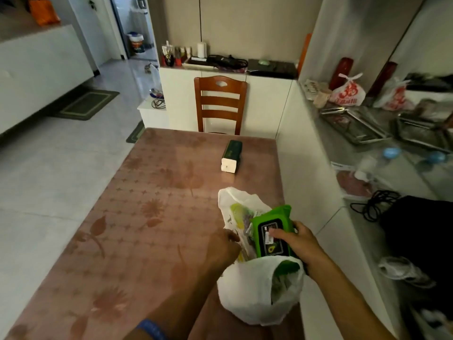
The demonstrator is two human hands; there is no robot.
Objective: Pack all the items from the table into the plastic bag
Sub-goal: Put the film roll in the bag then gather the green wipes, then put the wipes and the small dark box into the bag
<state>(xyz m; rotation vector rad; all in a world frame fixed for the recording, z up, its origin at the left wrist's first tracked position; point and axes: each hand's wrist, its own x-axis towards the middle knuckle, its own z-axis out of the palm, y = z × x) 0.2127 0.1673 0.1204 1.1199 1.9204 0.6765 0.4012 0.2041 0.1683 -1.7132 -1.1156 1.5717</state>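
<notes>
The table (137,217) carries two things: the bag (257,298) at its near right edge, and a tissue pack (231,155) toward the far right corner, well apart from it. The step in hand looks like feeding the wipes (272,231) into the bag's mouth; next they need pushing down, then the tissue pack fetched. The left hand (223,249) touches the bag's left rim, seemingly holding it open, though I cannot tell how far its fingers curl. The right hand (297,244) is closed around the wipes, thumb on top.
</notes>
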